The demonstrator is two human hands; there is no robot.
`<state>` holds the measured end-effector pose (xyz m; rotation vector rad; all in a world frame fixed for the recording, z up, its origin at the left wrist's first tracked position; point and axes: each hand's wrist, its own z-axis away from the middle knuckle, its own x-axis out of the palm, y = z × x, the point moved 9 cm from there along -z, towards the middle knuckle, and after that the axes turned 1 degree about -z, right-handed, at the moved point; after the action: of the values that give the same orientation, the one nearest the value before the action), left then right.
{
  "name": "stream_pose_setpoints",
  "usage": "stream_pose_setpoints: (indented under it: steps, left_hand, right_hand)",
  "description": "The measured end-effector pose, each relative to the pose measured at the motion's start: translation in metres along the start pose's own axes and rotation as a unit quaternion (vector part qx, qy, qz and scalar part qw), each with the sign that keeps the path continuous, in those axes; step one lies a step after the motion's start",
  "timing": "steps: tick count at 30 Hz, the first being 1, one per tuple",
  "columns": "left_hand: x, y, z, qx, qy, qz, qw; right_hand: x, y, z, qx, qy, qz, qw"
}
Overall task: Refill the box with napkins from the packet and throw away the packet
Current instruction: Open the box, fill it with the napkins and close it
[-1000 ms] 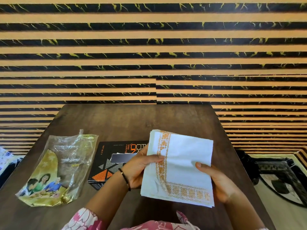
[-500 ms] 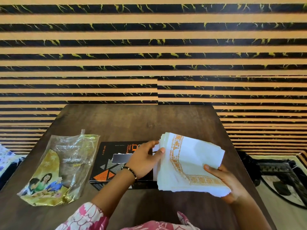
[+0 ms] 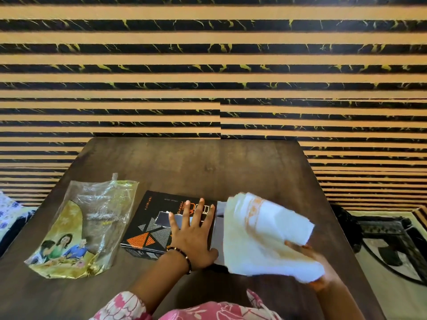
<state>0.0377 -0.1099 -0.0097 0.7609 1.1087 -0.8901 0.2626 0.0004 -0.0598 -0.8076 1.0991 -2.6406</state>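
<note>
A black box (image 3: 147, 225) with orange and grey triangles lies at the middle of the dark wooden table (image 3: 208, 162). My left hand (image 3: 191, 236) rests flat on its lid, fingers spread, holding nothing. My right hand (image 3: 316, 264) grips a stack of white napkins (image 3: 261, 236) with an orange border, bent and blurred, right beside the box's right end. An open grey flap of the box shows between box and napkins. The clear and gold plastic packet (image 3: 83, 227), printed with people, lies flat and empty-looking to the left of the box.
A striped black and tan wall rises behind the table. At the right, beyond the table edge, a dark carved piece of furniture (image 3: 388, 239) stands on the floor. A floral cloth (image 3: 9, 211) shows at the far left.
My left hand let go of the napkins and moved left onto the box lid. My right hand alone swung the stack, which bent, down toward the box's right end.
</note>
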Motion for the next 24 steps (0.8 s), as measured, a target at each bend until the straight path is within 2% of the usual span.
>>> stream_pose_setpoints:
  steps: [2, 5, 8, 12, 17, 24]
  left_hand:
    - [0.001, -0.001, 0.001, 0.005, 0.004, 0.010, 1.000]
    - [-0.001, -0.001, 0.002, 0.009, 0.015, 0.029, 0.999]
    - [0.001, -0.001, 0.004, 0.020, 0.010, 0.032, 0.999]
    - [0.007, 0.000, 0.004, 0.029, -0.017, 0.006, 0.999]
    - [0.004, 0.001, 0.006, 0.038, -0.042, 0.002, 0.998]
    - [0.003, -0.002, 0.006, 0.035, -0.030, 0.020, 0.999]
  right_hand:
    - [0.004, 0.000, 0.004, 0.016, 0.029, 0.061, 0.998]
    - [0.025, 0.004, 0.007, 0.054, -0.026, 0.107, 0.992]
    - [0.016, -0.001, 0.001, 0.063, 0.000, 0.129, 0.990]
    - [0.019, -0.007, -0.017, 0.059, 0.017, 0.112, 0.992]
    - [0.043, -0.024, -0.024, 0.013, -0.025, 0.145, 0.989]
    - [0.058, -0.012, -0.025, -0.007, -0.036, 0.069, 0.997]
